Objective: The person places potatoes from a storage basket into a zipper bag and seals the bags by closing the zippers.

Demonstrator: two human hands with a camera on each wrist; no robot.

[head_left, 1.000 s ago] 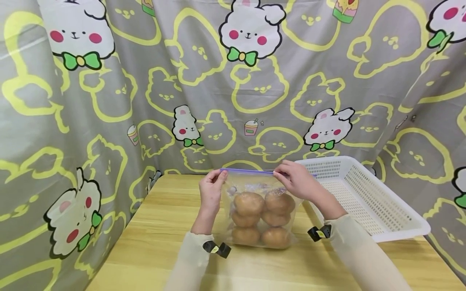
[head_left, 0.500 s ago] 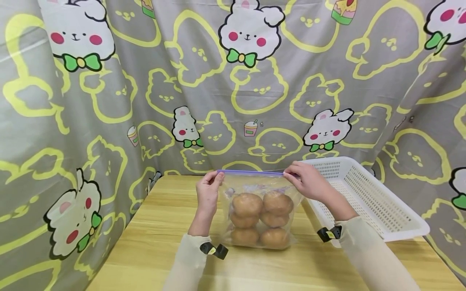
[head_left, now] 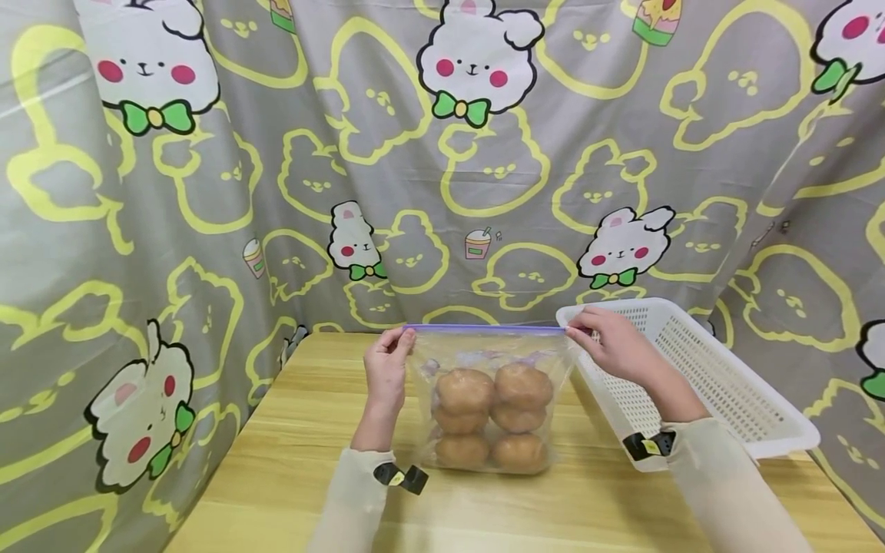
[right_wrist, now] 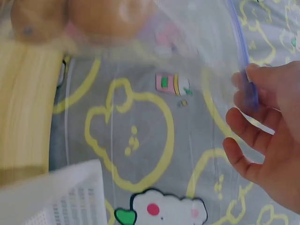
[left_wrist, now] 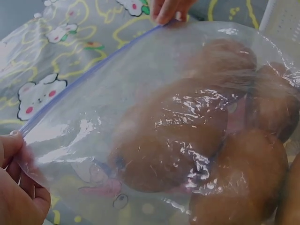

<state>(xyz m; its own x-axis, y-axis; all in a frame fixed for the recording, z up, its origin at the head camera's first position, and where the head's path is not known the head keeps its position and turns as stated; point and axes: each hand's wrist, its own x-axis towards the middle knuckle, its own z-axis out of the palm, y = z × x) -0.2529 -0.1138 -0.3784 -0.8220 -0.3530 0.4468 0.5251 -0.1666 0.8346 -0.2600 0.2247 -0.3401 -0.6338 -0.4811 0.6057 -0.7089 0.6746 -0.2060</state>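
Note:
A clear zip-lock bag (head_left: 442, 349) stands upright on the table, its purple zip strip (head_left: 487, 329) stretched level along the top. Several round brown buns (head_left: 465, 392) sit inside, stacked in two columns. My left hand (head_left: 386, 372) pinches the strip's left end between thumb and fingers. At the right end, my right hand (head_left: 615, 346) pinches the strip with thumb and forefinger. The right wrist view shows the other fingers (right_wrist: 241, 154) of that hand bent loosely away from the bag. Plastic glare partly blurs the buns in the left wrist view.
A white perforated plastic basket (head_left: 760, 399) stands at the right of the wooden table (head_left: 290, 461), just behind my right forearm. A grey curtain (head_left: 415, 177) printed with rabbits hangs behind the table and at both sides.
My right hand has slid right along the purple strip to its right end. My left hand has shifted slightly left with its corner. The bag's top is now spread wider; the buns barely moved.

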